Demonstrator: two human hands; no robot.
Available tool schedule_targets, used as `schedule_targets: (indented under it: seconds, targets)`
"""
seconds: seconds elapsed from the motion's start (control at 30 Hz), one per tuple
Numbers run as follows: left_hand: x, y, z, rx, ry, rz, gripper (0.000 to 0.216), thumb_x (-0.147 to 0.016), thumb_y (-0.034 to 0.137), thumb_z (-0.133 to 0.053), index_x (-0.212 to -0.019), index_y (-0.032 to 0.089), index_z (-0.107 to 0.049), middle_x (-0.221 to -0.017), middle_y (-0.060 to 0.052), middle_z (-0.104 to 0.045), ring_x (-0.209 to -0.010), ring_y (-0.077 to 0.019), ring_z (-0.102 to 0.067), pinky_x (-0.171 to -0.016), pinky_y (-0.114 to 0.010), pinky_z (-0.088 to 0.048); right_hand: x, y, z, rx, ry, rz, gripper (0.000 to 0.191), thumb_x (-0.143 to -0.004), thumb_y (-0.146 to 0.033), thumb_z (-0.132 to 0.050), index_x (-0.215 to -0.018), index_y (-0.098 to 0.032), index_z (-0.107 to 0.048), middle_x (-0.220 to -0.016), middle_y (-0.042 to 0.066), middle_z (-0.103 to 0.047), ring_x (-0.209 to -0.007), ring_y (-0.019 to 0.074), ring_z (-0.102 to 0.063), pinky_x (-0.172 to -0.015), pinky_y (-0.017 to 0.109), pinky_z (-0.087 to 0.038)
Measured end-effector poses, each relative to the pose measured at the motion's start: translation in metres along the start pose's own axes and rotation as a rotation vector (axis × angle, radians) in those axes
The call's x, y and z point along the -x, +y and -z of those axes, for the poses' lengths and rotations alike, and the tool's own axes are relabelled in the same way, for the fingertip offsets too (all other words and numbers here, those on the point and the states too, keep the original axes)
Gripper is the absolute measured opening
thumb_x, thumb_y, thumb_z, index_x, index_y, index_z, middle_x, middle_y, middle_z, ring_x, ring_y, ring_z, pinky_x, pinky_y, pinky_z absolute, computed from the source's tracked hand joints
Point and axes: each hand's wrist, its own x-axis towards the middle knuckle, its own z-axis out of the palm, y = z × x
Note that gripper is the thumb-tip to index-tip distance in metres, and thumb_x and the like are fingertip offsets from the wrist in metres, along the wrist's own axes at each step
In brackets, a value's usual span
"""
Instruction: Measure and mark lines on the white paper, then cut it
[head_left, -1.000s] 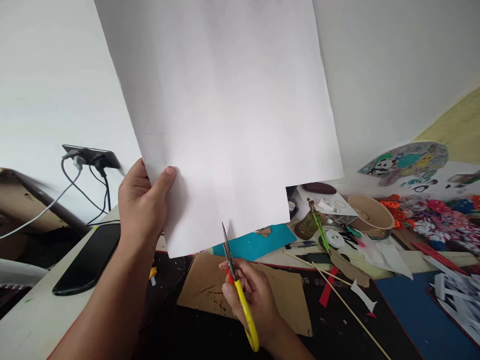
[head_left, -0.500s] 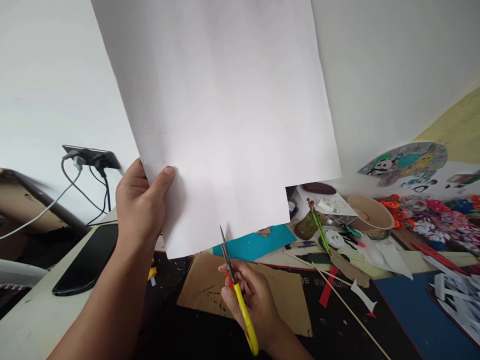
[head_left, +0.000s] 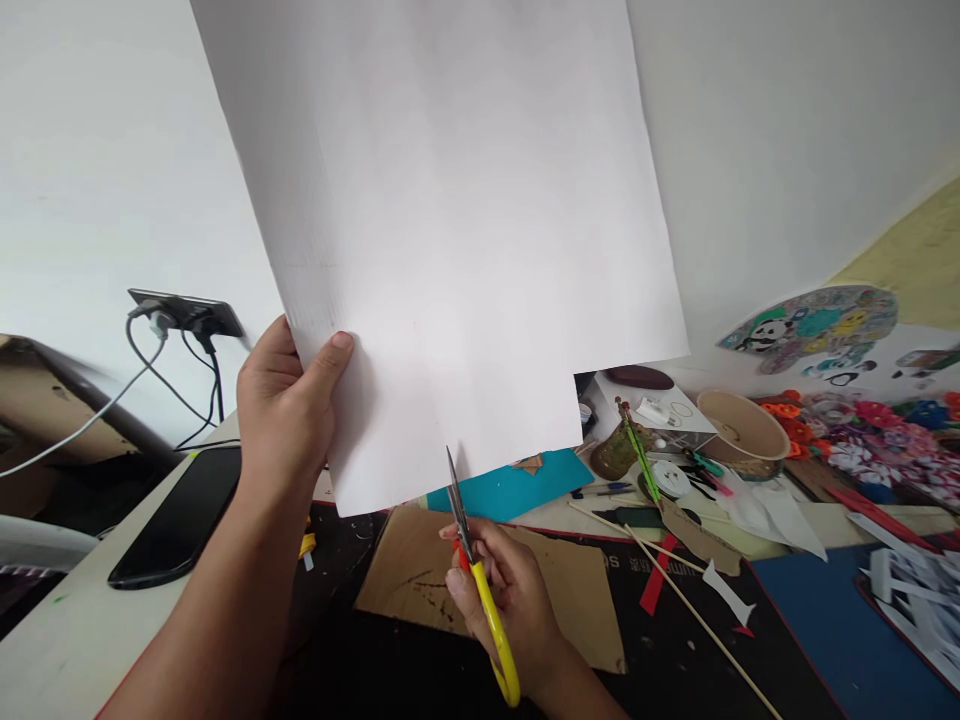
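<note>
A large white sheet of paper [head_left: 465,220] fills the upper middle of the head view, held up above the desk. A rectangular notch is cut out of its lower right corner. My left hand [head_left: 292,400] grips the sheet's left edge near the bottom, thumb on the near face and fingers behind. My right hand [head_left: 510,600] is closed round a pair of scissors [head_left: 491,620] with yellow handles. The blades point up, close together, with their tip in front of the sheet's lower edge. Whether the tip touches the paper I cannot tell.
Brown cardboard [head_left: 405,570] lies on a black mat [head_left: 330,650] below my hands, beside a teal sheet [head_left: 495,490]. A phone [head_left: 180,515] rests at left under a wall socket [head_left: 187,312]. Thin sticks [head_left: 697,610], a tan bowl [head_left: 742,425] and colourful paper flowers [head_left: 877,440] are at right.
The sheet, my left hand and the scissors in my right hand have shifted very slightly to the right. Both grips are the same as before.
</note>
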Motion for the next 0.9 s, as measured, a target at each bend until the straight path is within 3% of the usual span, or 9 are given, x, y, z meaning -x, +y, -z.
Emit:
schedule_targets:
  seconds: [0.47,0.9]
  targets:
    - [-0.0001,-0.0012,0.0008,-0.007,-0.013,-0.003,0.028,-0.088,0.036,-0.087,-0.114,0.027,-0.083,-0.113,-0.003,-0.083,-0.088,-0.0171,-0.076,-0.079,-0.028,-0.061,-0.0002,-0.0008,-0.0003,0.005,-0.004,0.006,0.038,-0.097,-0.045,-0.075,-0.126,-0.020,-0.076,-0.094,0.004,-0.064,-0.071,0.0137,-0.053,-0.065,0.027,-0.046]
    - [0.0014,-0.0002,-0.0004,-0.017,-0.010,-0.003,0.028,-0.088,0.035,-0.087,-0.115,0.027,-0.083,-0.115,-0.004,-0.082,-0.088,-0.0172,-0.075,-0.078,-0.028,-0.061,0.0005,-0.0046,-0.0009,0.033,0.022,0.005,0.041,-0.096,-0.051,-0.076,-0.124,-0.020,-0.078,-0.095,0.007,-0.068,-0.075,0.0188,-0.060,-0.068,0.032,-0.054]
